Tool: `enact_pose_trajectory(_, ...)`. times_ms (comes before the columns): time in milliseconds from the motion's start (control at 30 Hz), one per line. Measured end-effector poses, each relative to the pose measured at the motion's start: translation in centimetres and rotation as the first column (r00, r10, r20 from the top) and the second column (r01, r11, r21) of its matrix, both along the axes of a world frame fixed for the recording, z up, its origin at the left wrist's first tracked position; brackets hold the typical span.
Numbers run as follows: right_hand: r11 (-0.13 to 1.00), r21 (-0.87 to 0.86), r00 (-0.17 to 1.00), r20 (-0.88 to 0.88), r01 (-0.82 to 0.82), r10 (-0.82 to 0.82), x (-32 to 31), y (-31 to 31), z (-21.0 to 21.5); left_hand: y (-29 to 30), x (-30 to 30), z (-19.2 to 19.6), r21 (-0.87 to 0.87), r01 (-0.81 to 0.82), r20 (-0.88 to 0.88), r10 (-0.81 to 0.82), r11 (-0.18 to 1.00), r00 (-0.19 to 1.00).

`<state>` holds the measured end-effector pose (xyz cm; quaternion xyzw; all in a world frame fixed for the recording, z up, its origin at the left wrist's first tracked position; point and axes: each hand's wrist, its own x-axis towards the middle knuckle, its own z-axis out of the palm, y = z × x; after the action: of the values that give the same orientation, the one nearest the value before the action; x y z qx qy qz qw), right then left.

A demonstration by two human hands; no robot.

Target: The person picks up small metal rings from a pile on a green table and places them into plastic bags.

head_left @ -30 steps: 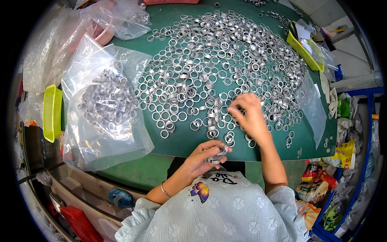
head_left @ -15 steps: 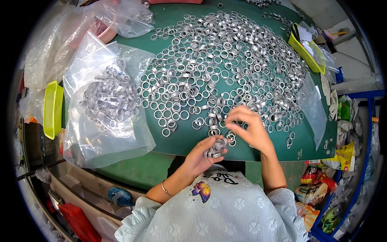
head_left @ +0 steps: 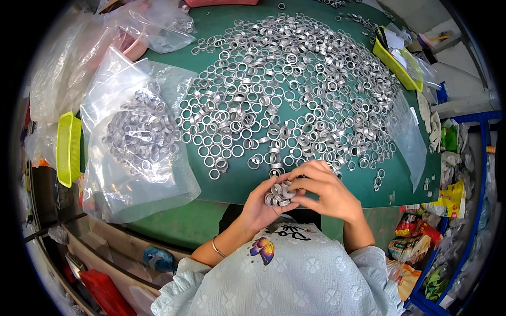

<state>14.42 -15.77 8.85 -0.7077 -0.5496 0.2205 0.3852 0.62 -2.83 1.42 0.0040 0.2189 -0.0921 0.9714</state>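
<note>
Left grip (head_left: 257, 204) cups small silver-grey metal rings (head_left: 279, 196); right grip (head_left: 329, 190), at their three o'clock, meets them, pinch undetermined. Rings judged light, stiff, slippery; hold by outer bands. Matching loose rings (head_left: 295, 42) lie at twelve o'clock on the green bench (head_left: 232, 188).

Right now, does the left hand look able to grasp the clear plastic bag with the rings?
Probably not: the left hand is cupped around metal rings, which seem to fill it, although nothing visible blocks the way to the clear plastic bag.
</note>
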Motion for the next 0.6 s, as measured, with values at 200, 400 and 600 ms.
enact_pose_trajectory(200, 0.883, 0.081, 0.861, 0.194, 0.463, -0.47, 1.8, -1.8, -1.8, -0.6, -0.6, -2.2, -0.131, 0.042, 0.185, -0.017, 0.991, 0.983)
enact_pose_trajectory(400, 0.899, 0.011, 0.805, 0.441, 0.437, -0.397, 2.1, -0.7, -5.0, -1.0, -0.5, -1.3, 0.034, 0.071, 0.112, -0.075, 0.997, 0.991)
enact_pose_trajectory(600, 0.815, -0.013, 0.782, -0.271, 0.58, -0.561, 3.5, -2.7, -5.1, -0.6, -0.4, -0.5, 0.109, 0.1, 0.076, -0.109, 0.989, 0.991)
